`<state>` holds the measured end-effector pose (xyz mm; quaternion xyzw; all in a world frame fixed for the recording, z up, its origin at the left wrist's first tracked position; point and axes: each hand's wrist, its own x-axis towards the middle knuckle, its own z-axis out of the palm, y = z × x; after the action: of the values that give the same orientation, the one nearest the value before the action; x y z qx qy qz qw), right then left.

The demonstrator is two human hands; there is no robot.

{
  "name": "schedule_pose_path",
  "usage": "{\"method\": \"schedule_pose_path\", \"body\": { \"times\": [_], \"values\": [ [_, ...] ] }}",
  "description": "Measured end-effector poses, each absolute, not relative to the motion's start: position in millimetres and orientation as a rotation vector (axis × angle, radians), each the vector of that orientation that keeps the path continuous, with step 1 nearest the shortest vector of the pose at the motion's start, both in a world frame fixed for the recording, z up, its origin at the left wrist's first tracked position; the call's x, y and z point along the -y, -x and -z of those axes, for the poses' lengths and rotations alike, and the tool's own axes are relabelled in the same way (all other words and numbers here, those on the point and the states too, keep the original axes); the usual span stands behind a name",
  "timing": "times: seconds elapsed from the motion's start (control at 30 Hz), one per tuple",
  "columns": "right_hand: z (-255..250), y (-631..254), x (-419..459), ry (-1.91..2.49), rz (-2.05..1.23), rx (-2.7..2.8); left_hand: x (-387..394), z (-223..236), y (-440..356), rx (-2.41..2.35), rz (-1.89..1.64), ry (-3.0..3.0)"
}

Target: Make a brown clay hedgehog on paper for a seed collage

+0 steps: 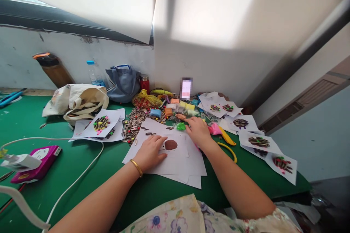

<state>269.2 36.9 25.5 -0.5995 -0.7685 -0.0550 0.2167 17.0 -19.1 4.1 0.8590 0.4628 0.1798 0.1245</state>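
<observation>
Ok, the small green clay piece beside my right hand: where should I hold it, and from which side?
Probably pinch the green clay on its two sides, coming from above on the right, since your right hand lies just beside it. It is a small, irregular lump sitting low, so fingertips from above seem easier than sliding under it.

The flat green tabletop (78, 167) is vivid green. A cream blouse (175, 216) shows blue and purple flowers, and a round brown clay disc (171, 145) marks a white paper sheet (175, 164).
</observation>
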Motion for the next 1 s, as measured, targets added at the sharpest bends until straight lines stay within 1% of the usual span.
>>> {"method": "schedule_pose_path", "body": {
  "times": [0.1, 0.23, 0.37, 0.5, 0.57, 0.7, 0.77, 0.87, 1.0],
  "values": [
    [-37, -265, -69, 1.81, 0.121, 2.153, 19, -6, -17, -1.339, -0.55, -2.475],
    [-35, -256, -100, 1.98, 0.052, 2.2, 18, -4, -16, -1.329, -0.608, -2.45],
    [-29, -253, -111, 2.013, 0.041, 2.198, 16, -2, -16, -1.335, -0.722, -2.431],
    [-36, -255, -102, 1.985, 0.076, 2.161, 15, -5, -16, -1.368, -0.902, -2.358],
    [-41, -252, -85, 1.823, 0.122, 2.073, 16, -9, -16, -1.365, -1.003, -2.264],
    [-40, -236, -34, 1.254, -0.004, 2.137, 19, -16, -20, -1.237, -1.124, -1.847],
    [-32, -228, -8, 1.091, -0.029, 2.136, 21, -19, -24, -1.135, -1.123, -1.591],
    [-19, -222, 17, 1.026, -0.071, 2.129, 25, -23, -28, -1.058, -1.099, -1.435],
    [-8, -222, 25, 1.019, -0.053, 2.094, 27, -27, -30, -1.001, -1.067, -1.38]
  ]
}}
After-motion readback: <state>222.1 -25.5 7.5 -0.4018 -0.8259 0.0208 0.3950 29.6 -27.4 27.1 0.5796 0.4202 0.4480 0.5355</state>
